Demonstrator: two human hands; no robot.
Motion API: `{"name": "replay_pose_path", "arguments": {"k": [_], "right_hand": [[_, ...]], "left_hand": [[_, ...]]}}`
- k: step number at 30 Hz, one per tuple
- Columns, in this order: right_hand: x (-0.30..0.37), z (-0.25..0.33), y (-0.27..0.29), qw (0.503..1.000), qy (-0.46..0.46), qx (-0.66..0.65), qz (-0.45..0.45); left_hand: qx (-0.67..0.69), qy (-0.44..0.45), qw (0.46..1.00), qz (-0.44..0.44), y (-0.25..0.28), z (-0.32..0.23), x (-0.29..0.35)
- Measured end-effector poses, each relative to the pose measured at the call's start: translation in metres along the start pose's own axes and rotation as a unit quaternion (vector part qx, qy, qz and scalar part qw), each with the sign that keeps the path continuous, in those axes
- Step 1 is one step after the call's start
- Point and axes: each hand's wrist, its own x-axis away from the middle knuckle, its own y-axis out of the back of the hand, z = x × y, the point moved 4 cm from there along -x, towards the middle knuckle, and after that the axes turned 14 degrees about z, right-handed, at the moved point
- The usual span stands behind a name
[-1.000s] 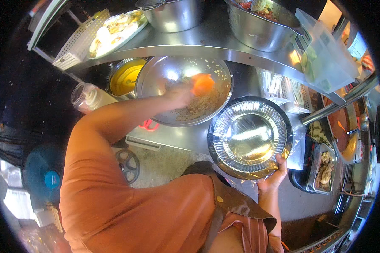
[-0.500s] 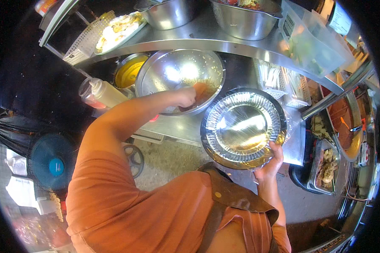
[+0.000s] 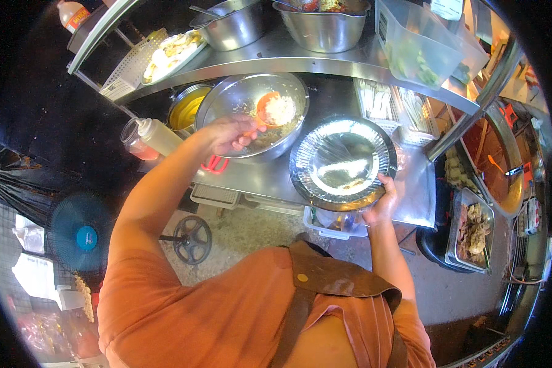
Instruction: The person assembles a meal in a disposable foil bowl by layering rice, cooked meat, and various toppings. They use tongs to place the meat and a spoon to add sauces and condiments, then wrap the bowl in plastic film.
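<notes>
Over the large steel mixing bowl (image 3: 218, 101), my left hand (image 3: 230, 134) grips the handle of an orange scoop (image 3: 262, 116). The scoop carries a heap of white grains that look like cooked rice (image 3: 281, 110). More grains cling to the bowl's inner wall and bottom. To the right of the bowl, my right hand (image 3: 383, 201) is closed on the near right rim of a round, shiny silver plate (image 3: 340, 162). The plate has a fluted edge and seems wrapped in clear plastic, with a dark and gold rim beneath. The fingers under it are hidden.
Left of the bowl stand a yellow-filled pot (image 3: 187, 113) and a cream squeeze bottle (image 3: 159, 136); red looped handles (image 3: 214, 164) lie in front. An overhead steel shelf (image 3: 239, 64) holds pots and tubs. Utensil baskets (image 3: 380, 116), a sauce pan (image 3: 494, 165) and a food tray (image 3: 472, 236) stand right.
My left hand has lifted out of the bowl and back to the left, bringing up the scoop with white grains in it. My right hand still holds the plate.
</notes>
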Motion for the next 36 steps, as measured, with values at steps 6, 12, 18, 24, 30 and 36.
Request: {"name": "replay_pose_path", "arguments": {"k": [6, 12, 18, 24, 30, 36], "right_hand": [[-0.009, 0.001, 0.043, 0.998, -0.001, 0.006, -0.058], [-0.012, 0.004, 0.093, 0.995, -0.058, 0.035, -0.071], [-0.01, 0.031, 0.124, 0.878, 0.092, 0.433, -0.184], [-0.006, 0.048, 0.002, 0.567, 0.258, 0.736, -0.264], [-0.136, -0.057, -0.076, 0.804, 0.083, 0.572, -0.138], [-0.155, -0.115, -0.066, 0.926, 0.14, 0.335, -0.102]], "left_hand": [[-0.454, -0.059, 0.885, -0.085, -0.098, -0.036, 0.006], [-0.699, -0.095, 0.698, -0.128, -0.168, 0.039, -0.068], [-0.7, -0.182, 0.679, -0.125, -0.162, 0.077, -0.081], [-0.598, -0.189, 0.759, -0.174, -0.132, 0.036, -0.014], [-0.559, -0.19, 0.764, -0.259, -0.045, 0.012, 0.073], [-0.489, -0.235, 0.781, -0.31, 0.077, 0.043, 0.1]]}}
